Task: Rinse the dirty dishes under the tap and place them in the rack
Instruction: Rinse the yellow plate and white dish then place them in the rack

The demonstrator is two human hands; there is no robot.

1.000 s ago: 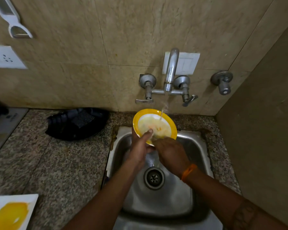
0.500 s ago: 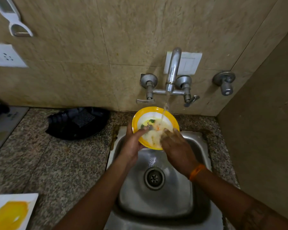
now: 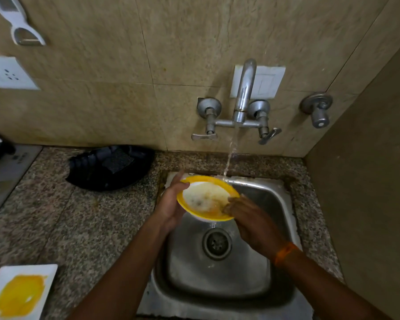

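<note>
A yellow-rimmed bowl (image 3: 206,195) with a white, soapy inside hangs over the steel sink (image 3: 270,204), tilted toward me. My left hand (image 3: 171,204) holds it by its left rim, thumb on the rim and fingers behind. My right hand (image 3: 247,213) rubs the bowl's lower right inside with its fingertips. Water runs from the tap (image 3: 244,93) and lands just behind the bowl's far rim. A thin stream drips from the bowl's underside toward the drain (image 3: 216,243).
A black rack (image 3: 111,167) lies on the granite counter (image 3: 83,222) left of the sink. A white square plate (image 3: 19,292) smeared with yellow stands at the front left. A side wall closes in on the right. A stove edge (image 3: 7,167) is at far left.
The bowl has dropped lower and tilted flatter, out from under the stream. My right hand slid to its lower right edge. The view shifted down and right.
</note>
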